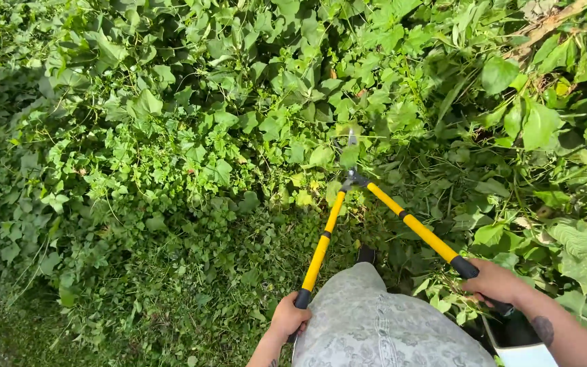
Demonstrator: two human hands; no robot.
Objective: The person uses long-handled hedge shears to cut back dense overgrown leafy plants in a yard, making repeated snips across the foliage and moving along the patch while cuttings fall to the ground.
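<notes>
We clamp our left hand [291, 317] and right hand [496, 283] on the yellow-handled loppers [361, 204]. Their blades reach into the leafy vines [239, 115] ahead.

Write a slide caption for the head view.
Left hand and right hand grip yellow-handled loppers cutting into leafy vines.

Long-handled hedge shears [354, 197] are seen at the centre of the frame, their yellow telescopic handles spread in a wide V that opens toward the lower edge. The black grips are reached at lower centre and lower right. The pivot is set just above mid-frame, and the short grey blades are pointed upward, partly buried in dense green leafy vines [239, 115] filling the upper frame.
</notes>
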